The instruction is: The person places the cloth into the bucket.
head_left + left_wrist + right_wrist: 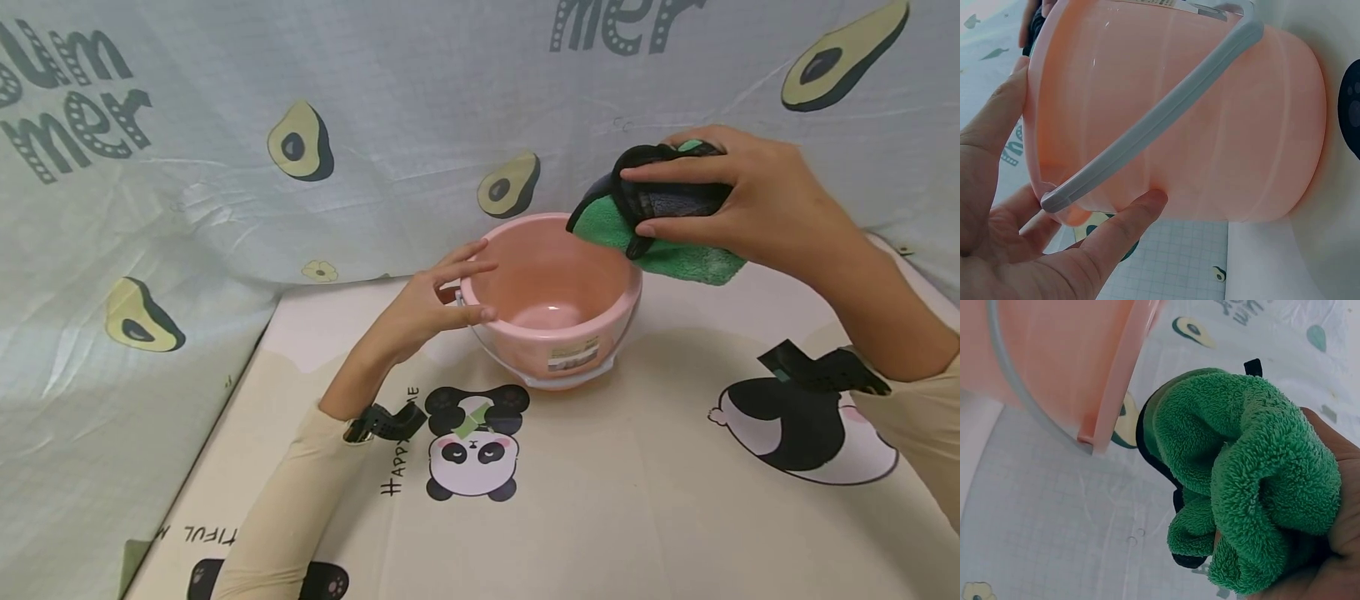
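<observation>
A pink bucket (551, 333) with a pale handle (1166, 119) stands upright on the table. My left hand (431, 304) holds its left rim, with the thumb at the front edge and other fingers around the side; in the left wrist view, fingertips (1155, 199) touch the outer wall. My right hand (765, 200) grips a bunched green cloth (1272, 462) with black edging, above and to the right of the bucket's rim. The cloth (693, 260) hangs partly over the back right of the rim in the head view; whether it touches cannot be told.
The table cover (585, 500) bears panda prints and lettering. Behind and to the left hangs a pale sheet (405, 108) with avocado prints. A black strap (386, 421) is at the left wrist, another black strap (821, 369) at the right.
</observation>
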Demonstrator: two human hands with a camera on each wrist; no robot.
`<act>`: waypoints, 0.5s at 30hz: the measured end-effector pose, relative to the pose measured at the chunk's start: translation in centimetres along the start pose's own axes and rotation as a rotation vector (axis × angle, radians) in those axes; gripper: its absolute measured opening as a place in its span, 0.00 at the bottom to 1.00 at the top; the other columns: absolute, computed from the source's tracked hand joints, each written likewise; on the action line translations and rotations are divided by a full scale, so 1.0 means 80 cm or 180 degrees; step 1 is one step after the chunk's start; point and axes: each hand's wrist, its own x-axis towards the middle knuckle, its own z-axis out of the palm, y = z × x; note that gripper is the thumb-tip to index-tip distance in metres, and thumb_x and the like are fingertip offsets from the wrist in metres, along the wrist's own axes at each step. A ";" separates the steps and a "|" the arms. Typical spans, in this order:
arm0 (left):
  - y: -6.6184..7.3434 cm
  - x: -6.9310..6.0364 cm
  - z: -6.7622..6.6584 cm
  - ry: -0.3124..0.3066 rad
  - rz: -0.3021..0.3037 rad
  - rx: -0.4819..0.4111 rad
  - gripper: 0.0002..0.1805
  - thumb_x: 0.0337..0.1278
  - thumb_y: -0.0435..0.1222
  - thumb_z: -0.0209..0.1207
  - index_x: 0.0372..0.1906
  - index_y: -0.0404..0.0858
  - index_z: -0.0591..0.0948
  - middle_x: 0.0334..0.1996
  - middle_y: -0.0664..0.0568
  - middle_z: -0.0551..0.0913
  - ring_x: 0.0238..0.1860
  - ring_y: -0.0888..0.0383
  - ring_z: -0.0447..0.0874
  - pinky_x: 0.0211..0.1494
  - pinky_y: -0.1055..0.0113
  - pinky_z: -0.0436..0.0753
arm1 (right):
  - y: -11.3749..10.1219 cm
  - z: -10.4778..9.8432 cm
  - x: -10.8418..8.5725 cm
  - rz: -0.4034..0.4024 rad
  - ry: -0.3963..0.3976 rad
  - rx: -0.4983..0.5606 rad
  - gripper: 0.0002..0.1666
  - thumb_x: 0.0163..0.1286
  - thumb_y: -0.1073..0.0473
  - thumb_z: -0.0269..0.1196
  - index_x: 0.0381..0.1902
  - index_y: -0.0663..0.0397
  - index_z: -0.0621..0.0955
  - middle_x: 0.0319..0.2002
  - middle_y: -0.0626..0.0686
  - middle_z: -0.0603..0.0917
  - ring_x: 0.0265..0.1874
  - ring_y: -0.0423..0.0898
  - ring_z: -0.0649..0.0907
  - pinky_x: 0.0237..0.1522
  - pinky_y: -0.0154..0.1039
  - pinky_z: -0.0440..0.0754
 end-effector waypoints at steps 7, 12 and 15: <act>0.000 -0.001 -0.001 0.0013 -0.0008 0.0018 0.36 0.56 0.35 0.72 0.71 0.43 0.76 0.77 0.69 0.60 0.78 0.67 0.51 0.77 0.58 0.64 | -0.007 0.006 0.010 -0.0116 -0.0094 0.0056 0.33 0.52 0.59 0.81 0.58 0.43 0.87 0.63 0.61 0.77 0.58 0.62 0.77 0.49 0.63 0.81; -0.001 0.000 -0.001 0.0008 0.0001 0.0018 0.36 0.55 0.36 0.73 0.71 0.42 0.76 0.77 0.69 0.60 0.78 0.67 0.51 0.77 0.56 0.64 | -0.012 0.009 0.019 -0.0215 -0.0159 0.0063 0.32 0.54 0.58 0.80 0.59 0.44 0.86 0.62 0.62 0.77 0.58 0.62 0.76 0.50 0.64 0.81; -0.001 0.000 -0.001 0.0015 0.0003 0.0029 0.36 0.55 0.37 0.73 0.71 0.42 0.76 0.77 0.69 0.60 0.78 0.67 0.51 0.77 0.56 0.64 | -0.015 0.011 0.026 -0.0248 -0.0228 0.0038 0.32 0.55 0.57 0.79 0.59 0.43 0.86 0.62 0.62 0.78 0.57 0.61 0.77 0.50 0.65 0.81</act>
